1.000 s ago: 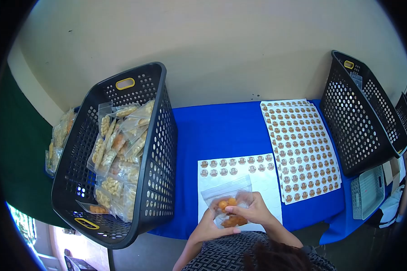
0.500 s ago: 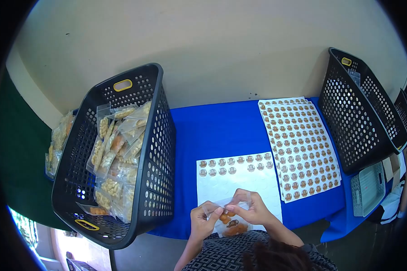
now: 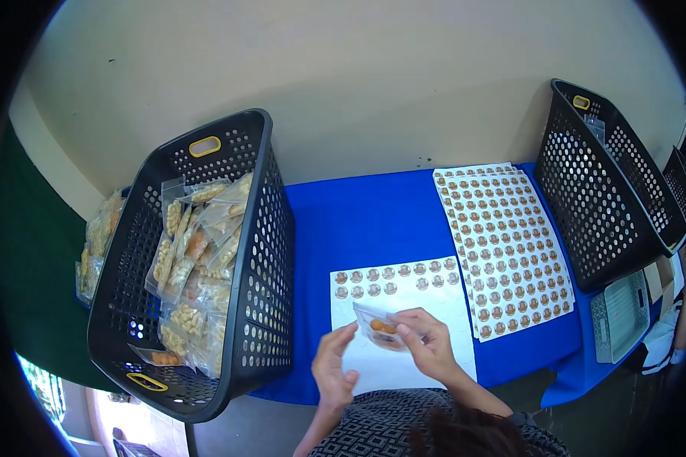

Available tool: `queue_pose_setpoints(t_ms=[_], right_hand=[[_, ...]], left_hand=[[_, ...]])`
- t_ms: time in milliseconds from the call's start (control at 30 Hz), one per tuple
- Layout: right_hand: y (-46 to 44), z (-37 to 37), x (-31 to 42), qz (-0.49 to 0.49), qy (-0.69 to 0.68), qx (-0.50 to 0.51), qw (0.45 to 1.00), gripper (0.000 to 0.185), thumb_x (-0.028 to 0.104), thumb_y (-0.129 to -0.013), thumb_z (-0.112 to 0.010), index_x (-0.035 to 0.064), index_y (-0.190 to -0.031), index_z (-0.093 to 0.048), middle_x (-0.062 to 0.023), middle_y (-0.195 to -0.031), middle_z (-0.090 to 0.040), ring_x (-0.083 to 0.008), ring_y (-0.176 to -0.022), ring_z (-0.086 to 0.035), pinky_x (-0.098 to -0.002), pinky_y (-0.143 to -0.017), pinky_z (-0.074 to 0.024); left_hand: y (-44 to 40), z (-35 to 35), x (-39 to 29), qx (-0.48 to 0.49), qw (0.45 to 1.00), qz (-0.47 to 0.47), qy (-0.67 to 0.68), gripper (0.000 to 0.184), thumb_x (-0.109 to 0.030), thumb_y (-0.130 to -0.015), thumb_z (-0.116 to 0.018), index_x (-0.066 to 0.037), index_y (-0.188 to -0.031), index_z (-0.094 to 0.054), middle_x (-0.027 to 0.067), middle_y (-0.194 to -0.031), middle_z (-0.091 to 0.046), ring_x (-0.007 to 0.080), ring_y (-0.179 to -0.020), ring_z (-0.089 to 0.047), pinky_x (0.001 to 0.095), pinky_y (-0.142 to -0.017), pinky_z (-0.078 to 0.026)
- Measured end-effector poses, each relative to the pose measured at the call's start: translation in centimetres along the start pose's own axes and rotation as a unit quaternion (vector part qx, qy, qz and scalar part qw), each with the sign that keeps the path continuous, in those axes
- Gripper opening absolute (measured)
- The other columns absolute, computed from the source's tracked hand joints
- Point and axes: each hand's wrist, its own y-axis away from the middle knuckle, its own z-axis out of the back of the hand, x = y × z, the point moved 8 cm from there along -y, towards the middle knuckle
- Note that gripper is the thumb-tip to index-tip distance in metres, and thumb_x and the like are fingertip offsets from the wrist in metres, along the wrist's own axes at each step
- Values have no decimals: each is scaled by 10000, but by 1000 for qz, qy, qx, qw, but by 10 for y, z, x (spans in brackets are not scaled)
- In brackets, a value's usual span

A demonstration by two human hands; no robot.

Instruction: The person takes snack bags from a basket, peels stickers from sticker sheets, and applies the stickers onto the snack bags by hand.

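Blue cloth (image 3: 358, 221) covers the counter against a pale wall (image 3: 343, 91); at left stands a black basket (image 3: 255, 289) of filled bags (image 3: 198, 259); the left hand (image 3: 334, 369) is open, its fingers apart from the small clear bag (image 3: 381, 327); the right hand's (image 3: 431, 346) fingers pinch that bag above the partly used sticker sheet (image 3: 404, 286); further right lie stacked sticker sheets (image 3: 511, 251), then another basket (image 3: 587, 198).

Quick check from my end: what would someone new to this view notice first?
Probably the big black perforated basket on the left, piled with clear zip bags of pale snacks. Next, the bright blue tablecloth bearing sheets of round brown stickers on the right, beside a second black basket. At the front, the right hand holds a small bag of orange pieces, the open left hand near it.
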Motion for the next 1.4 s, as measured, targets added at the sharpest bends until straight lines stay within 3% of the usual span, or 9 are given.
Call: queue_pose_setpoints(t_ms=[167,233,400,600,667,1033,1100,1267,1400], right_hand=[[9,-31,14,114,-32,112,987,420,336,-847,-378,55,-1146,-468,-161,-1222,-321,-253,-1106,-317,-381,-888,-283],[10,-32,13,151,172,134,964,460,398,-815,-415,79,-1139,-483,-163,-1213,-335,-255,-1090,-310,-355,-883,-265],[8,-1,25,125,129,-86,980,301,178,-669,-662,56,-923,-556,-124,-1015,-423,-250,-1050,-330,-332,-862,-274],[2,-16,8,124,112,77,983,170,134,-701,-615,44,-842,-584,-92,-891,-526,-216,-923,-437,-328,-779,-338],[2,-18,13,144,122,61,980,89,133,-703,-613,55,-745,-616,-62,-716,-562,-198,-780,-500,-315,-729,-371],[-6,-14,14,92,77,94,988,56,69,-699,-608,23,-730,-612,-64,-709,-579,-159,-710,-509,-270,-647,-402],[-5,-2,17,107,132,-7,985,53,46,-697,-601,20,-741,-614,-71,-703,-580,-165,-723,-523,-272,-637,-411],[1,-15,17,108,58,36,992,197,61,-730,-568,41,-923,-603,-108,-996,-539,-215,-956,-478,-296,-775,-387],[8,-34,19,155,105,141,972,301,150,-770,-522,51,-1053,-537,-132,-1118,-444,-231,-1065,-364,-347,-875,-295]], left_hand=[[2,-23,-9,26,998,-29,-55,606,-288,-710,-627,80,-1133,-398,198,-1149,-406,265,-1102,-389,360,-907,-328],[7,-5,6,-14,998,18,-50,449,-136,-720,-621,83,-1071,-447,190,-1115,-448,244,-1007,-478,321,-841,-395],[6,6,8,-34,996,44,-66,107,-40,-766,-542,54,-776,-591,108,-737,-596,137,-685,-557,228,-621,-437],[7,0,19,21,995,78,-53,78,-36,-742,-579,41,-746,-587,107,-722,-592,121,-647,-547,226,-597,-439],[5,1,18,10,996,73,-58,75,-35,-736,-587,40,-737,-584,105,-715,-591,122,-639,-547,228,-592,-438],[7,18,28,-36,994,97,32,167,-74,-723,-605,31,-846,-561,111,-849,-568,147,-770,-523,260,-738,-408],[4,15,14,-137,990,7,22,386,-15,-704,-597,21,-1056,-445,147,-1085,-470,169,-953,-465,286,-827,-359],[6,-27,12,65,997,20,21,969,-345,-647,-659,91,-1261,-48,214,-1315,-137,277,-1230,-142,353,-993,-124],[13,-9,26,-13,998,54,-32,622,-221,-760,-571,75,-1221,-276,227,-1213,-349,253,-1120,-369,315,-909,-306]])
